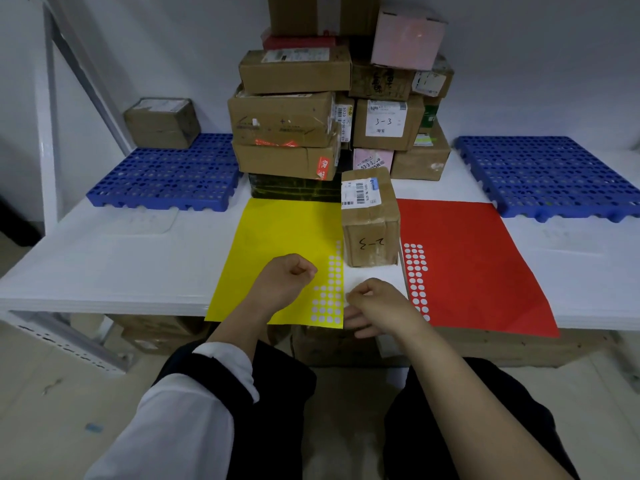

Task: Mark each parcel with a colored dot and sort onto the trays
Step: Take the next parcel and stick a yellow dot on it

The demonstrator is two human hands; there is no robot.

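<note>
A brown parcel [372, 233] marked "2-3" stands upright on the white table between a yellow sticker sheet [277, 233] and a red sticker sheet [467, 265]. Both sheets have several empty dot holes along their inner edges. My left hand [287, 278] rests as a fist on the yellow sheet, holding nothing that I can see. My right hand [377, 306] is curled at the yellow sheet's right edge, near the table front, with its fingertips pinching that edge. Whether a dot is between the fingers is hidden.
A blue perforated tray [166, 174] at the left carries one brown parcel [162, 123]. A second blue tray [550, 174] lies at the right. A tall stack of parcels [287, 119] fills the back middle. Cardboard boxes [332, 344] sit under the table.
</note>
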